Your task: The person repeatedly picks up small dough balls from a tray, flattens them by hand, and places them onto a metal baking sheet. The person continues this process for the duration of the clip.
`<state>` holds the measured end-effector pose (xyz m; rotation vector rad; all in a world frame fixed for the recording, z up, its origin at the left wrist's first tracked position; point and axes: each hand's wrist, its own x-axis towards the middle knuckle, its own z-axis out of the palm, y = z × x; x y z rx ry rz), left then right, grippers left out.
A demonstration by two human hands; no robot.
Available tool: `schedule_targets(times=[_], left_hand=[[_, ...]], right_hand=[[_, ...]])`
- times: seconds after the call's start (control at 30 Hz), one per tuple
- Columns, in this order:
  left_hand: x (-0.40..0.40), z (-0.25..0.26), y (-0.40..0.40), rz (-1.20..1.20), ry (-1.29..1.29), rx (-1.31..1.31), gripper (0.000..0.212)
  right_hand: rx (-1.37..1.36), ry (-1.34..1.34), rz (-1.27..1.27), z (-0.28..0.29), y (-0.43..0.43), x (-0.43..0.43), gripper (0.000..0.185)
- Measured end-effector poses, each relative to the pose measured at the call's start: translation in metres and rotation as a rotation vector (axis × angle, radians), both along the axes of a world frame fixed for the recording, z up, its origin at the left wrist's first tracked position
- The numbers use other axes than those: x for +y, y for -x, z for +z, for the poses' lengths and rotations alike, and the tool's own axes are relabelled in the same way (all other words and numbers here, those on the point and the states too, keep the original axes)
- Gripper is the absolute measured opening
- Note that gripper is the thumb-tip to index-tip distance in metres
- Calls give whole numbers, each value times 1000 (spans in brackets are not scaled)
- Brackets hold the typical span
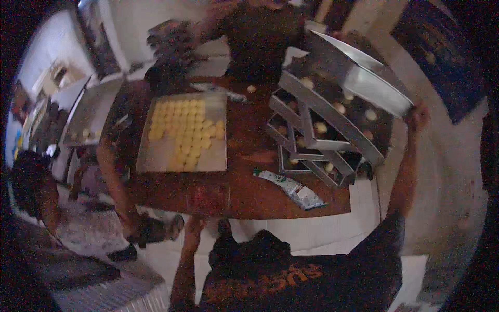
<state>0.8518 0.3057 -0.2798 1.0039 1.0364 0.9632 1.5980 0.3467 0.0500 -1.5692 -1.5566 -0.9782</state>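
My right hand [419,116], at the far right, grips the corner of a shallow metal tray [380,91], which sits tilted at the top of a stack. Beneath it, several metal trays [331,145] lie crossed at angles, with pale round pieces [321,127] showing in their gaps. Down at the table's near edge is my left hand [196,223]; its fingers are blurred and partly lost against the dark edge. Beyond it, a flat tray [156,162] carries rows of small round yellow pieces [187,124], looking like dough, with bare patches near its front corners.
A crumpled printed plastic packet [292,189] lies on the brown table [249,199] before the stack. Another packet [230,93] and one loose pale ball [251,89] are farther back. People stand across the table [265,39] and at its left [113,167].
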Motion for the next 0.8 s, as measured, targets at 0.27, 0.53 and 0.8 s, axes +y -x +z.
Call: schedule_targets(times=[0.27, 0.53, 0.8], left_hand=[[115, -34, -54, 379, -355, 202, 28], [268, -103, -113, 57, -405, 1520, 41], [322, -186, -150, 474, -554, 1121, 31]], right_hand=[[41, 205, -59, -66, -12, 1, 22], [73, 33, -78, -95, 76, -62, 34], [740, 748, -123, -277, 204, -190, 26]])
